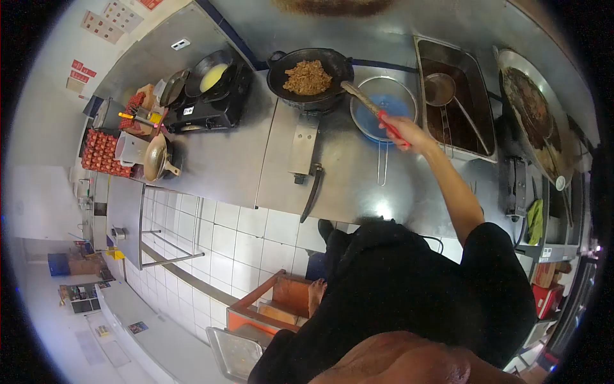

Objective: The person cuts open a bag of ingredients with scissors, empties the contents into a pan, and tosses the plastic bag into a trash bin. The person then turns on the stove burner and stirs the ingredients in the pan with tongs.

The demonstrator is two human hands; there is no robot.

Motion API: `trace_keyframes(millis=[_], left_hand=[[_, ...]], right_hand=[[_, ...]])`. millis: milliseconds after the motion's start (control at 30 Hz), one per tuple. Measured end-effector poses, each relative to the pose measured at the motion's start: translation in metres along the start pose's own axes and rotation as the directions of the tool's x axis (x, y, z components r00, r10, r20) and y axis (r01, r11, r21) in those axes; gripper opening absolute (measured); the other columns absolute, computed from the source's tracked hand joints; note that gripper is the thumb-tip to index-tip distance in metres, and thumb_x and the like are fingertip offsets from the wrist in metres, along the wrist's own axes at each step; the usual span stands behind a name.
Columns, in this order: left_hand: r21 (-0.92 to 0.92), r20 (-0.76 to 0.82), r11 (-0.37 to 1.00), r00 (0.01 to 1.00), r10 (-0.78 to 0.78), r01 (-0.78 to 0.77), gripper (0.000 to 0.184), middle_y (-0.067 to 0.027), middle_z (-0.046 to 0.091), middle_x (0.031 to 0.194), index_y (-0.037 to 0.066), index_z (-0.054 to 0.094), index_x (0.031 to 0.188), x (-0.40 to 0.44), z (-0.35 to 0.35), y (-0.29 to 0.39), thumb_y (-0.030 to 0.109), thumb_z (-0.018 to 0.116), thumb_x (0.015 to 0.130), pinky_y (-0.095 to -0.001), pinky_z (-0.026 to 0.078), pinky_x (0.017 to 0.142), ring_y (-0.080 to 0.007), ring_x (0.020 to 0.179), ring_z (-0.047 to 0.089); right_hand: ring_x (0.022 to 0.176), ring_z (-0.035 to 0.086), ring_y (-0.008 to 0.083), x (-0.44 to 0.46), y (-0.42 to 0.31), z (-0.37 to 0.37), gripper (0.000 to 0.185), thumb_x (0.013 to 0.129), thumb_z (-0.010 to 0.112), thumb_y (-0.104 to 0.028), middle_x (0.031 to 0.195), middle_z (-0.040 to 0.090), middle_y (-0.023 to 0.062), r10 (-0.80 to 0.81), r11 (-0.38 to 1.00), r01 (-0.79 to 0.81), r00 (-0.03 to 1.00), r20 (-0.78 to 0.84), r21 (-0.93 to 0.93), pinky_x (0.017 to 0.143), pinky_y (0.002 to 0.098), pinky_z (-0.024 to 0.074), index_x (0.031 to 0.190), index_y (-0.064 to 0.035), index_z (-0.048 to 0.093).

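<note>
My right hand (pixel 407 136) is closed around the red grip of a long cooking utensil (pixel 364 101). Its brown-coated far end reaches to the right rim of a black wok (pixel 281 84); I cannot make out whether it is a spatula or a spoon. In the wok lies crumbly brown cooked food (pixel 308 78). Below my right forearm and the utensil, a wire-mesh strainer (pixel 364 86) rests over a blue bowl (pixel 377 118). My left hand (pixel 315 296) hangs low beside my body, near an orange crate (pixel 281 294); its fingers are too unclear to read.
A deep oil vat (pixel 470 102) holding a skimmer (pixel 440 89) stands right of the strainer, with a large pan (pixel 531 109) beyond. On the left are a black stove (pixel 214 105) bearing pans, stacked egg trays (pixel 105 153) and a tan pan (pixel 155 157). A metal tray (pixel 235 353) stands low.
</note>
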State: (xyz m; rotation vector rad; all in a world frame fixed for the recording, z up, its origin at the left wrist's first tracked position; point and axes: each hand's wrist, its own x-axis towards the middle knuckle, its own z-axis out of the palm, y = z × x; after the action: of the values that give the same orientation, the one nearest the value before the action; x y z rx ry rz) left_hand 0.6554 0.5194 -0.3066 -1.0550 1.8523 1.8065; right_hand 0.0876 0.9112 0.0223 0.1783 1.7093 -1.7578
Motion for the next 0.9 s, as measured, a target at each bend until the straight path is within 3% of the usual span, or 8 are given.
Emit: trace_keyframes(millis=[267,367,500,567,667,733,800,900], left_hand=[[-0.031,-0.013,0.993,0.993,-0.115,0.114,0.030,-0.0067,0.080,0.108,0.012,0.068,0.129,0.002,-0.008,-0.002,0.030,0.059,0.106,-0.0275,0.049,0.054,-0.0153,0.064,0.065],[-0.412,-0.008,0.843,0.924,-0.382,0.344,0.030,-0.0067,0.080,0.106,0.012,0.068,0.129,0.006,-0.008,0.005,0.030,0.059,0.106,-0.0283,0.049,0.053,-0.0155,0.064,0.066],[-0.184,0.008,0.969,0.986,-0.168,0.167,0.033,-0.0062,0.080,0.106,0.014,0.065,0.132,0.020,-0.020,-0.024,0.034,0.059,0.107,-0.0286,0.047,0.051,-0.0157,0.066,0.068],[-0.357,0.006,0.859,0.920,-0.392,0.368,0.034,-0.0061,0.080,0.107,0.014,0.064,0.134,0.007,-0.017,0.015,0.035,0.059,0.107,-0.0282,0.045,0.049,-0.0158,0.065,0.069],[-0.174,-0.054,0.913,0.922,-0.382,0.368,0.038,-0.0050,0.080,0.109,0.015,0.062,0.138,-0.001,-0.013,0.027,0.037,0.058,0.107,-0.0303,0.047,0.055,-0.0164,0.072,0.070],[0.022,-0.010,0.995,0.995,-0.097,0.097,0.038,-0.0041,0.080,0.108,0.015,0.063,0.137,0.013,-0.020,-0.012,0.038,0.056,0.108,-0.0324,0.048,0.061,-0.0164,0.078,0.071],[0.003,0.027,0.997,0.996,-0.081,0.081,0.039,-0.0036,0.080,0.109,0.015,0.064,0.137,0.008,-0.023,-0.023,0.039,0.055,0.108,-0.0354,0.050,0.066,-0.0170,0.083,0.071],[-0.240,0.036,0.908,0.938,-0.345,0.343,0.039,-0.0037,0.080,0.111,0.015,0.064,0.138,0.013,-0.035,-0.005,0.039,0.054,0.108,-0.0395,0.051,0.072,-0.0183,0.085,0.071]], right_hand=[[0.043,0.037,0.0062,-0.001,0.018,0.041,0.039,0.112,0.053,-0.043,0.068,0.046,-0.0040,-0.162,0.987,0.161,0.986,-0.041,-0.024,0.036,0.0282,0.0284,0.107,-0.0048,0.059],[0.043,0.039,0.0073,0.007,0.032,0.044,0.039,0.112,0.053,-0.043,0.067,0.047,-0.0035,-0.166,0.986,0.166,0.984,-0.068,0.006,0.036,0.0298,0.0307,0.105,-0.0049,0.060],[0.042,0.041,0.0094,0.032,0.055,0.047,0.042,0.111,0.054,-0.045,0.068,0.051,-0.0013,-0.390,0.908,0.344,0.903,-0.181,-0.239,0.036,0.0318,0.0312,0.103,-0.0048,0.060],[0.041,0.041,0.0103,0.058,0.089,0.042,0.043,0.111,0.055,-0.046,0.069,0.053,0.0001,-0.592,0.773,0.466,0.774,-0.224,-0.430,0.036,0.0323,0.0312,0.102,-0.0048,0.060],[0.048,0.045,0.0107,0.030,0.080,0.065,0.043,0.110,0.056,-0.046,0.069,0.055,0.0026,-0.365,0.924,0.314,0.894,-0.260,-0.218,0.044,0.0321,0.0360,0.100,-0.0047,0.061],[0.051,0.047,0.0102,0.025,0.054,0.071,0.042,0.110,0.056,-0.045,0.068,0.054,0.0024,-0.285,0.953,0.260,0.943,-0.173,-0.156,0.047,0.0320,0.0372,0.099,-0.0051,0.062],[0.052,0.047,0.0099,0.027,0.051,0.068,0.041,0.110,0.057,-0.045,0.067,0.053,0.0020,-0.245,0.965,0.223,0.956,-0.163,-0.140,0.048,0.0318,0.0373,0.099,-0.0057,0.063],[0.046,0.044,0.0102,0.042,0.060,0.075,0.040,0.111,0.056,-0.045,0.063,0.050,0.0005,-0.314,0.943,0.272,0.919,-0.238,-0.192,0.042,0.0311,0.0336,0.101,-0.0068,0.062]])
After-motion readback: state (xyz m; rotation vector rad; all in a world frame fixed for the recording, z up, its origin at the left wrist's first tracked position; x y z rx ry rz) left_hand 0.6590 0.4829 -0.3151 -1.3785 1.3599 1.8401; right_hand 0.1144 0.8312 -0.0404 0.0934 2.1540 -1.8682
